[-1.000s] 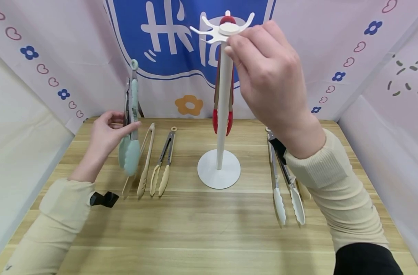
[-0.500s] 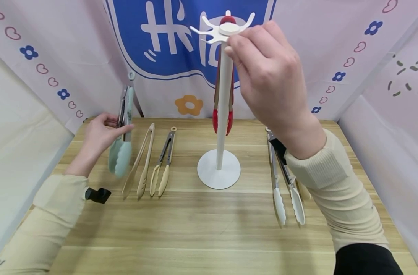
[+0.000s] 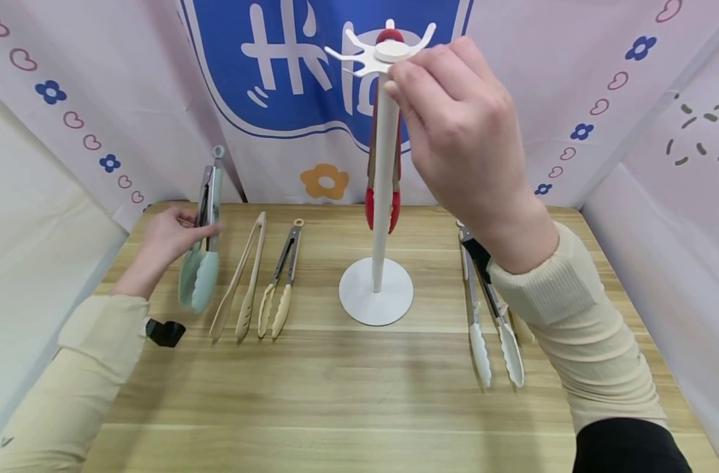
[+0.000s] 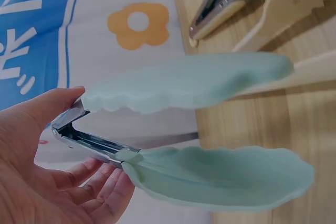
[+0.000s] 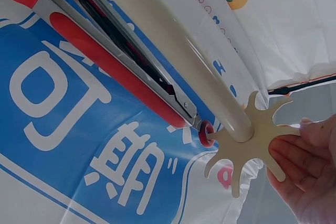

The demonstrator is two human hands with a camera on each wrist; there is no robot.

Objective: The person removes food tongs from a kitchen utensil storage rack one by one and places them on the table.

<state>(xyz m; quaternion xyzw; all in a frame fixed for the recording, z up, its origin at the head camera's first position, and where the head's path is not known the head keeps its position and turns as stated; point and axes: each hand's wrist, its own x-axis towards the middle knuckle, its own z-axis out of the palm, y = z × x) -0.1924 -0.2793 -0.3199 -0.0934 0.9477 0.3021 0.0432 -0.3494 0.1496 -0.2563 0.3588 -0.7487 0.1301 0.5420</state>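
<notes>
My left hand (image 3: 169, 238) grips mint-green tongs (image 3: 206, 279) over the table's left side, their ring end up and scalloped heads down. In the left wrist view the tongs' two heads (image 4: 220, 179) are spread apart, with the thumb on one arm and the fingers at the other. At the top of a white stand (image 3: 382, 190), my right hand (image 3: 466, 125) pinches one of the hooked arms, as the right wrist view shows too. Red tongs (image 5: 116, 74) hang by their ring from another hook, behind the pole in the head view.
Wooden-coloured tongs (image 3: 250, 295) and cream-tipped tongs (image 3: 284, 309) lie right of my left hand. White-tipped tongs (image 3: 510, 351) lie at the right, partly hidden by my right forearm. The stand's round base (image 3: 359, 305) sits mid-table. A printed curtain (image 3: 265, 157) closes the back.
My left hand has moved left and down with the mint-green tongs, whose heads now show farther apart. The right hand stays on the stand.
</notes>
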